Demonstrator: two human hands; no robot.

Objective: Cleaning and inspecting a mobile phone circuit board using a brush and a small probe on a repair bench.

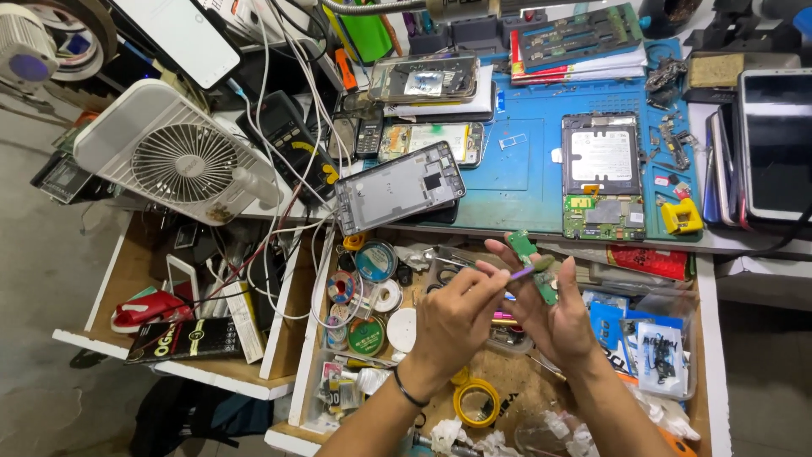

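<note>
Two hands work a small green board over the open drawer.

The right hand pinches the board upright between thumb and fingertips, just below the front edge of the blue mat. The left hand, a dark band at its wrist, is closed around a thin purple-tipped tool whose tip touches the board's face. Under the hands the drawer holds solder reels, a yellow tape ring and blue packets. On the mat, right of the board, lies an opened phone with a yellow block beside it. A grey phone frame overhangs the mat's left end. A white fan stands well to the left of the mat.
</note>
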